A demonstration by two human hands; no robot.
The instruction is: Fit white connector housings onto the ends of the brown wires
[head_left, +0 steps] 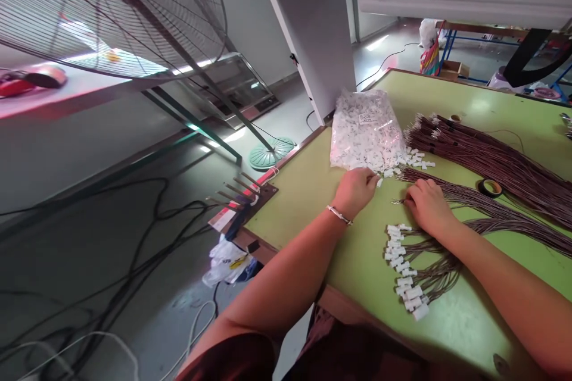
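My left hand point(356, 190), a bracelet at its wrist, is closed at the front edge of a clear bag of white plastic connector housings point(366, 131). A small white connector housing point(379, 182) shows at its fingertips. To the right, my right hand point(426, 205) pinches a brown wire, whose metal terminals point(397, 201) stick out to the left of the fingers. Below that hand lies a row of wires with white connectors point(404, 268) on their ends. Behind it runs a bundle of loose brown wires point(465, 193).
A thicker bundle of brown wires point(487, 155) lies at the back right, near a roll of black tape point(490, 187). Upright metal pegs point(236, 190) stand on the green table's point(295, 208) left edge. A large fan point(111, 18) stands at the left.
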